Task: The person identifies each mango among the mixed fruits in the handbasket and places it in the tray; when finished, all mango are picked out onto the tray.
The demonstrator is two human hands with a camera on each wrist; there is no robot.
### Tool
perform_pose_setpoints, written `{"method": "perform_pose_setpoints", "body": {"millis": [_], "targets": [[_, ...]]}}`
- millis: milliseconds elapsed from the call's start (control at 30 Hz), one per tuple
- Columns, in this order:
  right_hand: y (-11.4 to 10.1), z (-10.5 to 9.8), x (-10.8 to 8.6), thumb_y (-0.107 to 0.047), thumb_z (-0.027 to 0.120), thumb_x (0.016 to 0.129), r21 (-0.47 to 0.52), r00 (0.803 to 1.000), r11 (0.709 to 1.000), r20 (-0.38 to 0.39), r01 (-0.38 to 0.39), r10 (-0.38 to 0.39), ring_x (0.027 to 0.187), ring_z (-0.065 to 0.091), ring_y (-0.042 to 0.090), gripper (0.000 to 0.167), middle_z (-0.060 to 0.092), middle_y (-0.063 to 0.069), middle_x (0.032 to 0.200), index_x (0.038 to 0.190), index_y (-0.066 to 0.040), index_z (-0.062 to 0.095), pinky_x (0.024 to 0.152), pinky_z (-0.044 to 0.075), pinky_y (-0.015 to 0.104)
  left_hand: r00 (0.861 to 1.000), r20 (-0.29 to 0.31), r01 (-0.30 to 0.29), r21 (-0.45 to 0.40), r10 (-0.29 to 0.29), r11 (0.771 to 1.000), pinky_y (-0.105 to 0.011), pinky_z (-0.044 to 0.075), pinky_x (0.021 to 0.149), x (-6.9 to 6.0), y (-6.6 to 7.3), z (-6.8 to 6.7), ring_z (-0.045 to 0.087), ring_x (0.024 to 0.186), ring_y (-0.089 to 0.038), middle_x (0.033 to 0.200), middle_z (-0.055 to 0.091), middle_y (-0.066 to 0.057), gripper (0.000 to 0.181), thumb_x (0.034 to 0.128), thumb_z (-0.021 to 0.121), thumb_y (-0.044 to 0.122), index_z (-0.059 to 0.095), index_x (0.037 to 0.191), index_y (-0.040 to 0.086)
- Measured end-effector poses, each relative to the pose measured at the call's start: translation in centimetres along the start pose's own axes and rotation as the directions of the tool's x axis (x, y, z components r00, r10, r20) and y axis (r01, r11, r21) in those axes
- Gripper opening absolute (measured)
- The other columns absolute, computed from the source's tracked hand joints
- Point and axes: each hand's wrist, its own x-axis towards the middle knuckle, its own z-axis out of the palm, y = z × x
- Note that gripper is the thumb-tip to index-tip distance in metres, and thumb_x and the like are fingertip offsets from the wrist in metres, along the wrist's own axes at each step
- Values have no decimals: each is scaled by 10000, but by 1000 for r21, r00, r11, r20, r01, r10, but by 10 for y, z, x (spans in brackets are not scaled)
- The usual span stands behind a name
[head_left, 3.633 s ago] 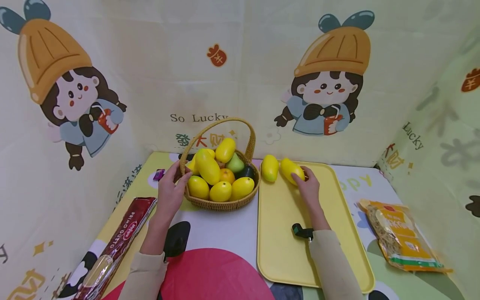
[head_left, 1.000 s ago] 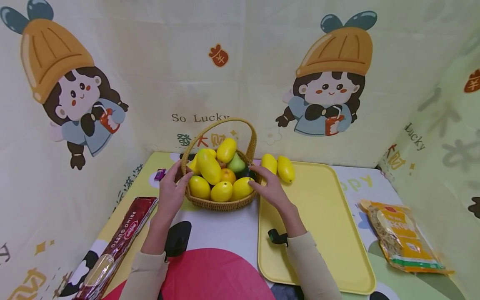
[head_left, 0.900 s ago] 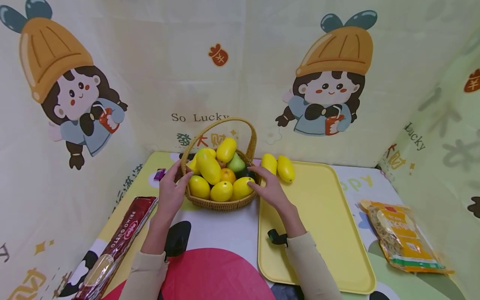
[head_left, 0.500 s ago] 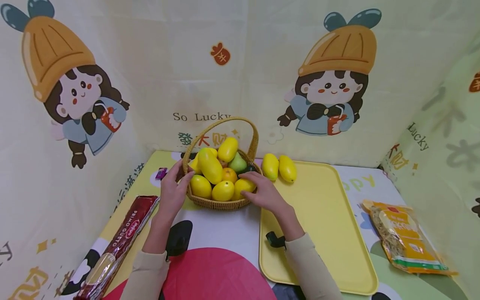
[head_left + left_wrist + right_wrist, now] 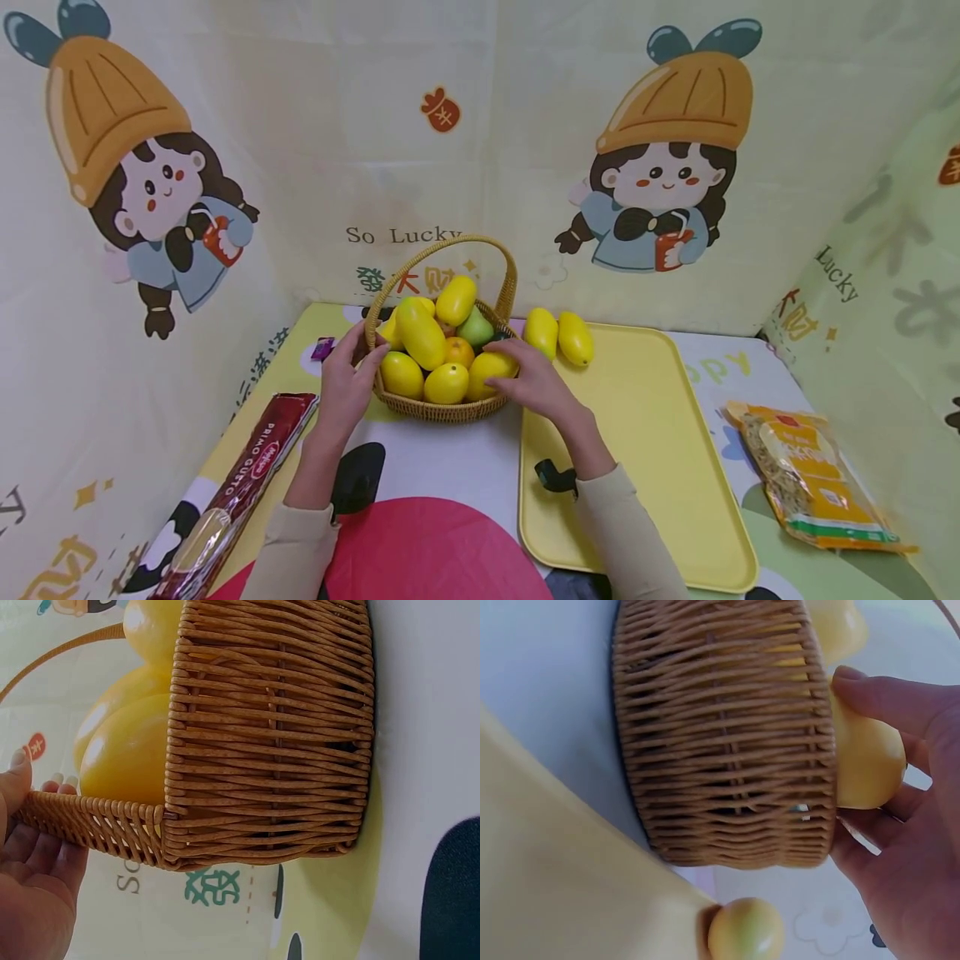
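Note:
A wicker basket [image 5: 450,410] with a tall handle holds several yellow mangoes, an orange [image 5: 458,352], a green pear [image 5: 476,327] and a dark green fruit, mostly covered. My left hand [image 5: 347,382] grips the basket's left side at the foot of the handle, thumb inside and fingers outside in the left wrist view. At the right front of the basket, my right hand [image 5: 540,382] has its thumb and fingers around a mango [image 5: 866,761], which still sits within the rim. Two mangoes [image 5: 575,339] lie side by side at the far left corner of the yellow tray [image 5: 637,467].
Left of the basket lies a long dark red packet [image 5: 243,492], with a small purple wrapped piece [image 5: 322,348] behind it. An orange bag [image 5: 813,479] of grains or flakes lies right of the tray. Printed cloth walls enclose the table on the back and sides.
My right hand has let go of the second mango on the tray, moved left to the basket and taken hold of a mango there. My left hand has stayed on the basket.

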Motion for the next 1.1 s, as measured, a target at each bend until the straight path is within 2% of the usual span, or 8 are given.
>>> {"method": "perform_pose_setpoints", "body": {"millis": [267, 433, 600, 800, 967, 1100], "targets": [[2, -13, -1, -237, 810, 837, 52, 998, 998, -56, 29, -26, 1185, 593, 220, 467, 664, 36, 1277, 1262, -124, 653, 1044, 504, 446, 1000, -1, 4, 8, -4, 1000, -451, 468, 1108, 0, 0, -1, 556, 1278, -201, 1216, 611, -45, 461, 1006, 573, 317, 472, 1443, 209], [4, -23, -3, -237, 816, 831, 58, 998, 998, -54, -5, 8, 1223, 573, 232, 505, 640, 50, 1313, 1289, -121, 637, 1057, 494, 436, 1000, 0, 15, -2, -15, 1000, -458, 462, 1113, -1, 0, -1, 559, 1258, -212, 1208, 606, -61, 437, 1009, 572, 289, 482, 1424, 187], [8, -36, -8, -216, 812, 834, 60, 998, 998, -49, -35, 38, 1183, 564, 243, 572, 614, 59, 1336, 1348, -90, 597, 1017, 515, 442, 1000, 0, 10, -2, -10, 1000, -458, 464, 1112, -1, 0, -1, 566, 1242, -198, 1193, 610, -52, 422, 1009, 573, 280, 490, 1409, 178], [13, -51, -15, -208, 792, 849, 94, 996, 992, -17, -89, 91, 1112, 546, 258, 554, 609, 51, 1337, 1361, -143, 591, 955, 519, 429, 1000, -1, -7, -3, 7, 1000, -451, 466, 1110, 1, 0, -2, 572, 1241, -190, 1184, 614, -43, 419, 1004, 579, 295, 498, 1400, 187], [23, -60, -18, -173, 800, 841, 96, 988, 990, -107, -104, 114, 1092, 560, 269, 522, 615, 86, 1305, 1327, -142, 610, 916, 538, 427, 1000, 0, -12, 2, 12, 1000, -448, 470, 1108, 1, 0, -1, 573, 1229, -177, 1181, 617, -33, 419, 1005, 578, 304, 499, 1402, 195], [32, -71, -23, -152, 791, 847, 85, 969, 989, -207, -117, 133, 1105, 570, 267, 527, 610, 94, 1330, 1338, -136, 600, 878, 523, 406, 1000, 7, -7, 5, 7, 1000, -448, 474, 1104, 1, 1, 0, 568, 1227, -173, 1189, 614, -32, 422, 1009, 572, 301, 493, 1411, 198]]}}
